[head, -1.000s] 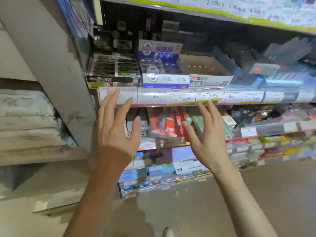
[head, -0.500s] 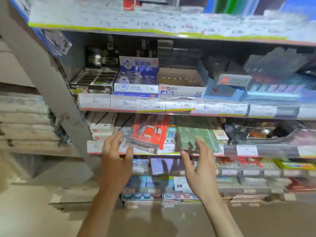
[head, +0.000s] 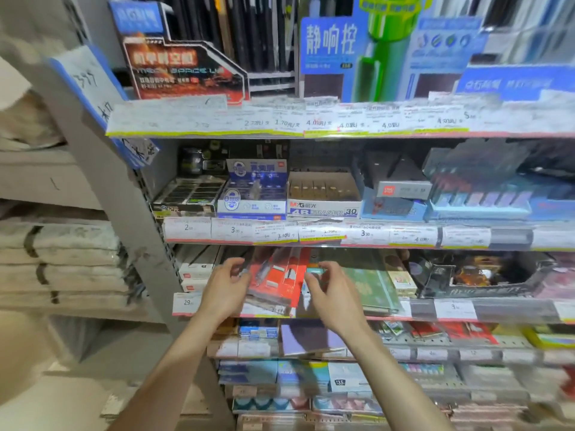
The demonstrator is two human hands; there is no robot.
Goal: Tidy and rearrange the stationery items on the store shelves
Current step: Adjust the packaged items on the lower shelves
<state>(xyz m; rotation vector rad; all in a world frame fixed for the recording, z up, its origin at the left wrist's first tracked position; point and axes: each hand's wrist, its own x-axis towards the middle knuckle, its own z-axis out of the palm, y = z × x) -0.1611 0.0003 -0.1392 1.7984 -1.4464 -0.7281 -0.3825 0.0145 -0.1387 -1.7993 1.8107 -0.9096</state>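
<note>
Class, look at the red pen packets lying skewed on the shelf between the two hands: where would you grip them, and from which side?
Grip the red pen packets by their two long side edges, coming from the front. They lie flat and tilted, front ends overhanging the shelf lip, with the left hand and right hand already flanking them.

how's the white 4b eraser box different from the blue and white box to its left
The 4B eraser box is plain white card with a low open top showing rows of tan erasers; the blue and white box has a tall printed back flap standing up. The eraser box looks wider. Both sit side by side at the front of the same shelf, open-topped display cartons.
</note>
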